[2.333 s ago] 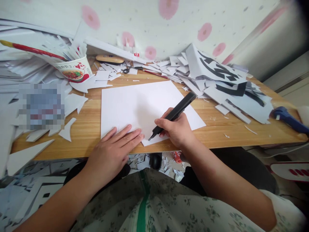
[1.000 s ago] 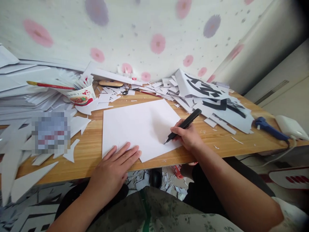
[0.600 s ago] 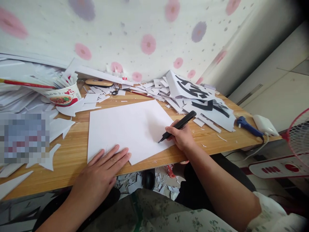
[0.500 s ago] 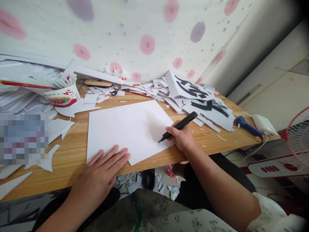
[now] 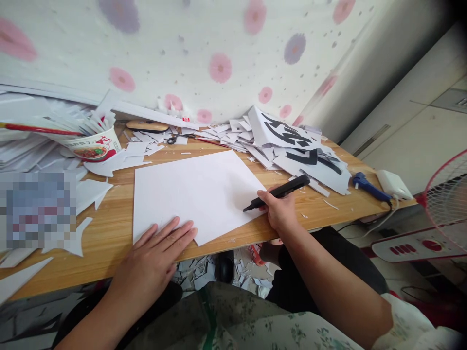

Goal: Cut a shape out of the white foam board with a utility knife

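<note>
Under both hands (image 5: 155, 255) (image 5: 281, 210), a white sheet (image 5: 193, 194)

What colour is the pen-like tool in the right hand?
The pen-like tool in the right hand is black, best seen in the head view.

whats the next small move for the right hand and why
Probably press the tip of the black tool to the sheet: the right hand grips it, tip angled down there, and the left hand lies flat across the near edge. Whether they touch is unclear.
</note>
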Tool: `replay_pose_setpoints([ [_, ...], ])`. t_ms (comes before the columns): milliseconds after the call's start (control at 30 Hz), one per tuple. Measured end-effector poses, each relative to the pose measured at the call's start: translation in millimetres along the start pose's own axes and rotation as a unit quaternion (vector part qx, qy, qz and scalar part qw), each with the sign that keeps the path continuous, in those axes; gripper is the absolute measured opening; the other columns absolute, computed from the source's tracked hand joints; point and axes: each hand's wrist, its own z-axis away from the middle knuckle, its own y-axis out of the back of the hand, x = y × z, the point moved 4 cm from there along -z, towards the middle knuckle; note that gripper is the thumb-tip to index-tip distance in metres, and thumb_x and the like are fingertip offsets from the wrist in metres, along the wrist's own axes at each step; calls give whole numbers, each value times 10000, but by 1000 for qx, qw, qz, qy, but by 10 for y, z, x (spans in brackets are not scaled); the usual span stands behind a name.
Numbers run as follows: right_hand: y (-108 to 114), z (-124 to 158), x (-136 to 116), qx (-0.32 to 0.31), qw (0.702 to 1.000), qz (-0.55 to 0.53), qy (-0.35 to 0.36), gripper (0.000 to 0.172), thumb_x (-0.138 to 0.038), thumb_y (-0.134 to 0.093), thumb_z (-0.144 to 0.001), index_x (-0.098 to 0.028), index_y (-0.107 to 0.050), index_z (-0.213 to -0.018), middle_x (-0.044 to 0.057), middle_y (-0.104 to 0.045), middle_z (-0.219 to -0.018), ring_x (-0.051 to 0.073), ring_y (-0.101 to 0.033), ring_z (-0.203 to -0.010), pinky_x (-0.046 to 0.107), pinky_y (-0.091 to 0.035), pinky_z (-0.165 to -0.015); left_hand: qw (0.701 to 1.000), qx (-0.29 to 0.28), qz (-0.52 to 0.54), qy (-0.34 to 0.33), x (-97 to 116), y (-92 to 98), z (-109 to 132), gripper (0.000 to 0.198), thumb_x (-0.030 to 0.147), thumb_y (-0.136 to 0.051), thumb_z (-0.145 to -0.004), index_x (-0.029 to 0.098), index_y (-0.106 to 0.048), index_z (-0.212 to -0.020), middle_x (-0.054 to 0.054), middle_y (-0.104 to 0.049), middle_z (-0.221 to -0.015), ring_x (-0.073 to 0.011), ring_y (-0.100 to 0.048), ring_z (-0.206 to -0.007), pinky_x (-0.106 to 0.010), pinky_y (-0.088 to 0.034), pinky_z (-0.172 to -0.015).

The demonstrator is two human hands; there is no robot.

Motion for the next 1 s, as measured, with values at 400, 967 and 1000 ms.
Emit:
replay_pose_setpoints([
  [400, 174, 198, -22, 97, 995, 4, 28, 313, -295, -800, -610, -192, -506, -576, -44, -542, -501, 126, -539, -421, 256, -492, -395, 999, -34, -9, 18, 7, 17, -26, 742, 82, -464, -692, 324, -413, -1391, 17, -443, -1446, -241, -387, -1353, -468, -348, -1076],
  [967, 404, 314, -85, 192, 980, 45, 35, 229, -282, -765, -598, -141, -585, -605, -1, -600, -553, 141, -564, -459, 255, -493, -387, 997, -54, 8, 61, 68, 54, -65, 774, 36, -431, -663, 316, -438, -1385, 57, -430, -1454, -213, -355, -1374, -473, -293, -1100],
  [1000, 403, 319, -85, 197, 979, 35, 33, 232, -277, -772, -585, -137, -590, -614, 1, -605, -566, 144, -573, -472, 257, -501, -391, 997, -54, 9, 62, 73, 57, -67, 779, 29, -429, -660, 317, -438, -1384, 58, -430, -1455, -210, -353, -1376, -473, -293, -1100],
])
